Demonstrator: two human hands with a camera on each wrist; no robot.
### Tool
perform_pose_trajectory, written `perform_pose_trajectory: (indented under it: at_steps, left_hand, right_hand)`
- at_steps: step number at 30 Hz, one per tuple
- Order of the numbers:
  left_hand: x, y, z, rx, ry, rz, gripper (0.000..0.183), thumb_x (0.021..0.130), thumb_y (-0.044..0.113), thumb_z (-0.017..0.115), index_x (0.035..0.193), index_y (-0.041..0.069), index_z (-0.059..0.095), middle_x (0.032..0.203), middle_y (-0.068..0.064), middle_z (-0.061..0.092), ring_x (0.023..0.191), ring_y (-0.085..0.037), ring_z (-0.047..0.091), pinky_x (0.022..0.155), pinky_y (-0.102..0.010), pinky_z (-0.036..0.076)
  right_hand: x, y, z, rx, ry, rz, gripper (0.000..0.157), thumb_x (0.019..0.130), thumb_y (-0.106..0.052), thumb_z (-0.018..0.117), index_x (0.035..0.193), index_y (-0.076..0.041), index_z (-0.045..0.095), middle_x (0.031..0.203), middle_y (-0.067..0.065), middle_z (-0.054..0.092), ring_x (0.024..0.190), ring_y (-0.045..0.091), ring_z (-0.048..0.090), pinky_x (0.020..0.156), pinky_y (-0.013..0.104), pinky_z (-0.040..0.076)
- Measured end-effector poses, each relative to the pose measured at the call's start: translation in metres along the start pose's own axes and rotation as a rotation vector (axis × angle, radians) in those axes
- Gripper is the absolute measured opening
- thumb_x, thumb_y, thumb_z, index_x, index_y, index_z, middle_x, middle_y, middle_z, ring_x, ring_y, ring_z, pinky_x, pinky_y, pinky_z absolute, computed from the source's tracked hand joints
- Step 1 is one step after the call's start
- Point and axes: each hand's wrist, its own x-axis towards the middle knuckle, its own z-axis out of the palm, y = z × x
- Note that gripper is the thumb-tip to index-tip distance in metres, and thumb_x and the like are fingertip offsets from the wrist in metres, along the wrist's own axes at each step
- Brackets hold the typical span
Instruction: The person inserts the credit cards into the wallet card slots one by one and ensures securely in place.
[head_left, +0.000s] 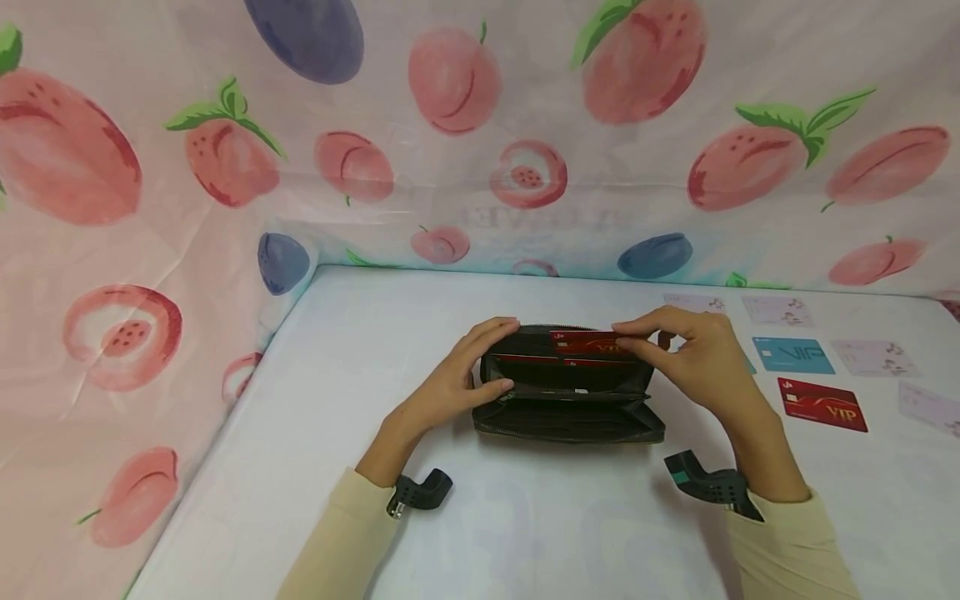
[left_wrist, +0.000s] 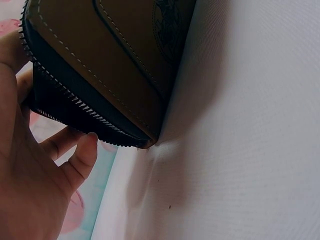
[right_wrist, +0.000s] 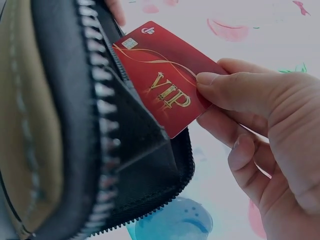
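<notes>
With our left hand (head_left: 453, 379) we grip the left end of the unzipped wallet (head_left: 566, 432) on the white worktop (head_left: 525, 533). Our right hand (head_left: 701, 358) pinches the right end of a red VIP card (right_wrist: 155, 75), its lower edge hidden within the wallet's rear half, while a blue card (head_left: 793, 355) and second red card (head_left: 822, 405) lie to the right.
</notes>
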Motion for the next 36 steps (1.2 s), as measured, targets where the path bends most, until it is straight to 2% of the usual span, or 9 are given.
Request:
perform_pose_trajectory:
  at_steps: [9, 19, 21, 23, 26, 28, 29, 31, 36]
  left_hand:
    - [0.000, 0.003, -0.001, -0.015, 0.000, -0.009, 0.068, 0.091, 0.015, 0.067, 0.149, 0.013, 0.032, 0.153, 0.002, 0.026, 0.140, -0.016, 0.020, 0.109, -0.044, 0.022]
    - [-0.001, 0.004, 0.000, -0.036, 0.003, -0.036, 0.069, 0.090, 0.016, 0.067, 0.150, 0.017, 0.032, 0.153, 0.005, 0.025, 0.140, -0.014, 0.019, 0.108, -0.044, 0.025]
    - [-0.001, 0.003, 0.000, -0.042, 0.004, -0.040, 0.069, 0.090, 0.016, 0.067, 0.150, 0.017, 0.032, 0.153, 0.006, 0.025, 0.140, -0.014, 0.020, 0.100, -0.040, 0.035]
    - [-0.001, 0.002, 0.001, -0.051, 0.004, -0.042, 0.069, 0.090, 0.015, 0.067, 0.150, 0.017, 0.032, 0.153, 0.006, 0.025, 0.138, -0.013, 0.022, 0.082, -0.034, 0.044]
    - [-0.001, 0.002, 0.001, -0.068, 0.004, -0.043, 0.069, 0.091, 0.014, 0.067, 0.150, 0.018, 0.032, 0.153, 0.007, 0.024, 0.135, -0.013, 0.025, 0.054, -0.031, 0.039]
    - [-0.001, 0.002, 0.001, -0.080, 0.005, -0.042, 0.069, 0.091, 0.013, 0.067, 0.150, 0.018, 0.032, 0.153, 0.006, 0.024, 0.133, -0.014, 0.026, 0.048, -0.030, 0.036]
    - [-0.001, 0.002, 0.001, -0.084, 0.005, -0.042, 0.069, 0.091, 0.013, 0.067, 0.150, 0.018, 0.032, 0.153, 0.006, 0.024, 0.133, -0.014, 0.027, 0.048, -0.030, 0.036]
    - [-0.001, 0.002, 0.001, -0.089, 0.004, -0.042, 0.069, 0.091, 0.013, 0.067, 0.150, 0.018, 0.031, 0.153, 0.005, 0.024, 0.135, -0.015, 0.025, 0.059, -0.029, 0.041]
    - [-0.001, 0.003, 0.001, -0.097, 0.006, -0.041, 0.069, 0.090, 0.011, 0.067, 0.149, 0.015, 0.032, 0.153, 0.002, 0.025, 0.140, -0.015, 0.020, 0.081, -0.040, 0.040]
  right_hand:
    - [0.002, -0.002, 0.008, 0.000, 0.014, -0.046, 0.032, 0.070, 0.005, 0.081, 0.095, -0.013, 0.078, 0.083, -0.005, 0.071, 0.063, 0.003, 0.051, 0.055, 0.019, 0.037]
    - [0.002, -0.004, 0.016, -0.015, 0.020, -0.037, 0.032, 0.074, 0.001, 0.080, 0.101, -0.016, 0.077, 0.087, -0.005, 0.071, 0.064, 0.002, 0.048, 0.055, 0.019, 0.037]
    - [0.002, -0.005, 0.018, -0.019, 0.023, -0.041, 0.033, 0.075, 0.002, 0.078, 0.102, -0.016, 0.077, 0.087, -0.005, 0.071, 0.064, 0.003, 0.047, 0.055, 0.019, 0.036]
    - [0.002, -0.005, 0.019, -0.015, 0.022, -0.045, 0.033, 0.076, 0.003, 0.077, 0.104, -0.015, 0.077, 0.088, -0.004, 0.071, 0.067, 0.004, 0.050, 0.058, 0.018, 0.038]
    - [0.003, -0.007, 0.021, -0.016, 0.019, -0.057, 0.035, 0.077, 0.005, 0.076, 0.106, -0.014, 0.076, 0.091, -0.002, 0.071, 0.075, 0.007, 0.059, 0.064, 0.016, 0.041]
    - [0.004, -0.007, 0.022, -0.013, 0.014, -0.068, 0.036, 0.077, 0.006, 0.075, 0.108, -0.012, 0.075, 0.093, 0.000, 0.072, 0.082, 0.011, 0.064, 0.069, 0.016, 0.044]
    - [0.004, -0.008, 0.023, -0.015, 0.012, -0.070, 0.036, 0.078, 0.007, 0.074, 0.108, -0.012, 0.075, 0.094, 0.000, 0.072, 0.084, 0.012, 0.065, 0.071, 0.016, 0.044]
    - [0.005, -0.008, 0.024, -0.014, 0.006, -0.072, 0.036, 0.078, 0.007, 0.074, 0.109, -0.012, 0.074, 0.094, 0.001, 0.071, 0.086, 0.014, 0.065, 0.072, 0.015, 0.045]
    - [0.005, -0.010, 0.027, -0.017, 0.006, -0.053, 0.036, 0.079, 0.006, 0.074, 0.109, -0.013, 0.075, 0.095, 0.000, 0.071, 0.086, 0.014, 0.066, 0.074, 0.014, 0.045]
